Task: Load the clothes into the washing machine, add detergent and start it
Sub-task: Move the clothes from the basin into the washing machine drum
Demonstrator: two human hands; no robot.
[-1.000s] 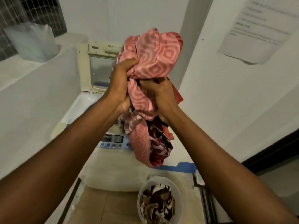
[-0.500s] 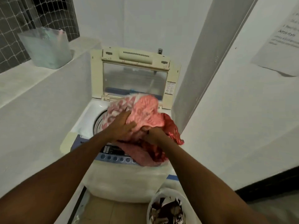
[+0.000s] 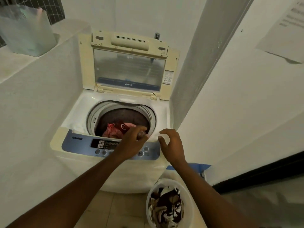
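White walls (image 3: 32, 112) hem the open washing machine (image 3: 131, 175), bucket (image 3: 165, 181) beside it.

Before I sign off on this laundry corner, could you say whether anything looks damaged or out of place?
The paper notice on the right wall is lifting at its lower corner, casting a shadow, and the open lid is yellowed against the whiter machine top.

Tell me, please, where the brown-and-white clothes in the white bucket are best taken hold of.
Probably best to grip the bunched folds on top of the clothes from straight above. The bucket rings the heap with its wall, so only its open mouth gives access. The right hand, open and empty, hangs nearer to it.
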